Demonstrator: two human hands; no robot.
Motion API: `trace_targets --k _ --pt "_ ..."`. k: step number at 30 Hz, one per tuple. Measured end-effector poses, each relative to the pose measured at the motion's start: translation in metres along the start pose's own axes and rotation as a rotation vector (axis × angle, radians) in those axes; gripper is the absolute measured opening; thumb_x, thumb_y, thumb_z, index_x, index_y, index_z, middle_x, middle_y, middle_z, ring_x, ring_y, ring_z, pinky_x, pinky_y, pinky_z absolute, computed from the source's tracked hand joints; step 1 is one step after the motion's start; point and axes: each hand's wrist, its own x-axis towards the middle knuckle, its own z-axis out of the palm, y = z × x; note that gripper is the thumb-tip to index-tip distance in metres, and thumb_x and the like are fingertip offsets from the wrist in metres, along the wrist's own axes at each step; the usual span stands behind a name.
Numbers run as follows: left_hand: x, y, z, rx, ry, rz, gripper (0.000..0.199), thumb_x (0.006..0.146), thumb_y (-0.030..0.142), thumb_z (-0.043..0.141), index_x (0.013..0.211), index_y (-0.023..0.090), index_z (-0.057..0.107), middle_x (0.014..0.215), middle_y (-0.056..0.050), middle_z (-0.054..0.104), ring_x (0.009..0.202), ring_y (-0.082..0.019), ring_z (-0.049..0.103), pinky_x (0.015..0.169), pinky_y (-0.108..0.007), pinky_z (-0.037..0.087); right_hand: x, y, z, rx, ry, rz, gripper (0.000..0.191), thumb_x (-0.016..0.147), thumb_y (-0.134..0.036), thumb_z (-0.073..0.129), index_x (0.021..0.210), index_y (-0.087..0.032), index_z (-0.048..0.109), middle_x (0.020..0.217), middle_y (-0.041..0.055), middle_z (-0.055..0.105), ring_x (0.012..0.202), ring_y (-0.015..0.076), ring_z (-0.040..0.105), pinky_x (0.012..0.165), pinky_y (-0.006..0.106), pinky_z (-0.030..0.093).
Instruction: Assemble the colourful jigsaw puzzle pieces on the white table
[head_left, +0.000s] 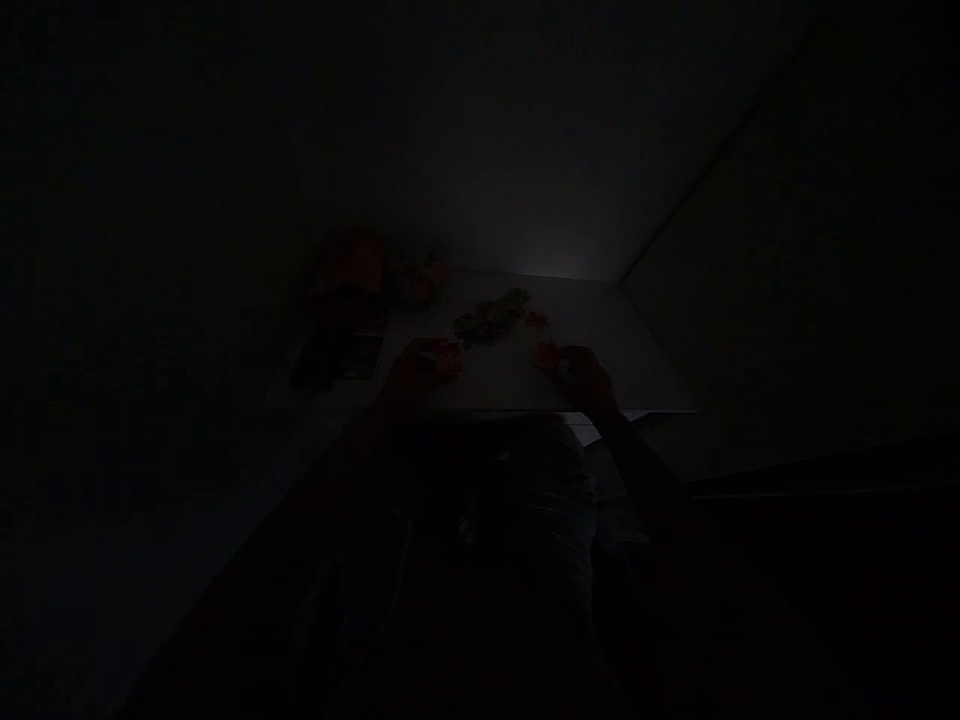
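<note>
Facing green-orange cluster [491, 318] on white board [600, 340], nearer left hand [421, 370] than right hand [579, 380], long axis slanting; grip too dark to tell.

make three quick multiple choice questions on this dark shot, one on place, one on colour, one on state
1. Where is the green and orange patch on the white board?
A. under the right hand
B. between and beyond the two hands
C. off the board

2. What colour is the bit at the right hand's fingers?
A. blue
B. white
C. orange

3. How does the left hand stand?
A. out of view
B. over the board, at an orange bit
C. flat on the person's lap

Answers:
1. B, the patch lies mid-board, apart from both hands.
2. C, it shows orange even in this dim light.
3. B, the hand reaches onto the board with the orange bit at its fingers.
</note>
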Motion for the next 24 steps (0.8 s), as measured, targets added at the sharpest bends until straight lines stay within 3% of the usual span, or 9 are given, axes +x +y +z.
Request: trace_targets --k 5,11,14,19,24 --pt "0.002 0.03 -0.005 0.097 0.072 0.312 0.077 0.088 0.045 0.114 0.154 0.031 0.077 0.136 -0.008 0.088 0.112 -0.028 0.087 0.098 -0.043 0.074 0.002 -0.023 -0.03 0.044 0.088 -0.143 0.049 0.109 -0.072 0.083 0.146 -0.041 0.082 0.159 0.0162 0.086 0.112 0.0388 0.084 0.1 0.064 0.077" --pt "-0.004 0.072 -0.008 0.172 0.087 0.565 0.066 0.095 0.048 0.108 0.152 0.032 0.079 0.158 -0.012 0.08 0.127 -0.031 0.085 0.109 -0.048 0.074 0.006 -0.048 -0.062 0.024 0.206 -0.35 0.057 0.112 -0.079 0.087 0.149 -0.035 0.085 0.153 0.0143 0.089 0.095 0.0301 0.083 0.09 0.057 0.078" --pt "-0.01 0.084 -0.009 0.246 0.086 0.595 0.062 0.098 0.05 0.107 0.153 0.035 0.082 0.156 -0.011 0.082 0.138 -0.036 0.083 0.123 -0.056 0.07 0.001 -0.058 -0.07 0.025 0.261 -0.434 0.056 0.114 -0.078 0.087 0.149 -0.034 0.087 0.15 0.0129 0.091 0.095 0.0307 0.085 0.087 0.057 0.078" --pt "-0.018 0.092 -0.009 0.305 0.103 0.574 0.061 0.099 0.052 0.107 0.153 0.035 0.084 0.157 -0.013 0.083 0.152 -0.043 0.078 0.136 -0.063 0.062 -0.008 -0.072 -0.08 0.032 0.24 -0.362 0.048 0.111 -0.084 0.087 0.146 -0.052 0.087 0.152 0.0082 0.091 0.102 0.0376 0.088 0.087 0.066 0.08" --pt "-0.024 0.1 -0.008 0.345 0.136 0.548 0.078 0.097 0.055 0.11 0.166 0.037 0.078 0.153 -0.013 0.083 0.148 -0.045 0.078 0.134 -0.064 0.063 -0.012 -0.077 -0.089 0.003 0.231 -0.393 0.053 0.111 -0.079 0.09 0.15 -0.044 0.088 0.156 0.0089 0.091 0.111 0.0382 0.09 0.095 0.067 0.081"
